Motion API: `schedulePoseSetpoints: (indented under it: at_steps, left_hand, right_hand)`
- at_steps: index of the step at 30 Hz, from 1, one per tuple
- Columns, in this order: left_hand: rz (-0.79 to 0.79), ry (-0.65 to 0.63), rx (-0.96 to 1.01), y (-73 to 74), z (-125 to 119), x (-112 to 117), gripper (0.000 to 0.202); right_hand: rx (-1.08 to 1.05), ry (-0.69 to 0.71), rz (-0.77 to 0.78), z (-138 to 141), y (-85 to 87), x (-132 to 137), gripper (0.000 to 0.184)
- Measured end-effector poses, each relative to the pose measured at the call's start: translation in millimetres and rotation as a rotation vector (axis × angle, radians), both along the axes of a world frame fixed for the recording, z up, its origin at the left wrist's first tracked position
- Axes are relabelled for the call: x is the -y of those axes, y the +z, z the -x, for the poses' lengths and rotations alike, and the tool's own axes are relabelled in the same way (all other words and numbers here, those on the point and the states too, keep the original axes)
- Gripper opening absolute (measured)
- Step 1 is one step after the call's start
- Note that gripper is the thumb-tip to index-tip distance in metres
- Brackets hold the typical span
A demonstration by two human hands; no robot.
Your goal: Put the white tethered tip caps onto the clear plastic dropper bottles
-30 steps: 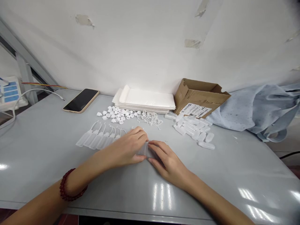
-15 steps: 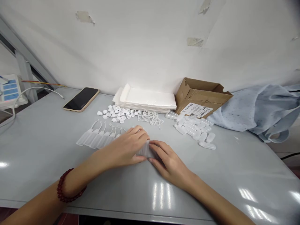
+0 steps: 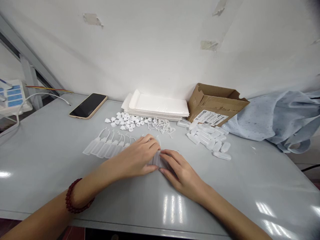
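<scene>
A row of small translucent plastic bottles (image 3: 105, 149) with thin loop straps at their tops lies side by side on the table. My left hand (image 3: 140, 156) arches over the right part of that row, its fingers and thumb gripping the ends of the bottles beneath it. From the other side, my right hand (image 3: 181, 170) curls its fingers and thumb about the bottle (image 3: 156, 159) at the row's right end. The fingertips of both hands nearly meet there. My left palm and forearm hide several of the bottles.
Behind the row lie white caps (image 3: 127, 120) and a tangle of white straps (image 3: 162, 125). Loose bottles (image 3: 208, 137) are heaped before a cardboard box (image 3: 217, 101). White envelopes (image 3: 160, 106) are stacked by the wall; a phone (image 3: 88, 106) lies left, pale blue cloth (image 3: 272, 116) right.
The view has shifted very slightly. Both hands keep almost the same place and grip at the right end of the row.
</scene>
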State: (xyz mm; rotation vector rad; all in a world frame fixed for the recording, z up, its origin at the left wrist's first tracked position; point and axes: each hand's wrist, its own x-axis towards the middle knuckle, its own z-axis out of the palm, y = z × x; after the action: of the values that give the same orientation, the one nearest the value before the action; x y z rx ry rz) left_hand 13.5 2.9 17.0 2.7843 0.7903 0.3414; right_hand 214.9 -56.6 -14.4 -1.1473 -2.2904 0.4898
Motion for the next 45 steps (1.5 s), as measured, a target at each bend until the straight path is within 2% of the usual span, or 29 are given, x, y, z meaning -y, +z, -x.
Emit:
schedulePoseSetpoints:
  at_steps: [18,35,45]
  left_hand:
    - [0.045,0.01,-0.046,0.0,-0.4,1.1,0.016]
    - [0.074,0.022,-0.085,1.6,-2.7,1.6,0.028]
    - [0.067,0.02,-0.072,2.1,-2.3,0.7,0.028]
  right_hand:
    - [0.017,0.002,0.008,-0.1,-0.5,-0.3,0.034]
    - [0.02,0.0,-0.004,-2.4,0.0,-1.0,0.033]
    - [0.015,-0.025,0.0,-5.2,2.1,-1.3,0.033]
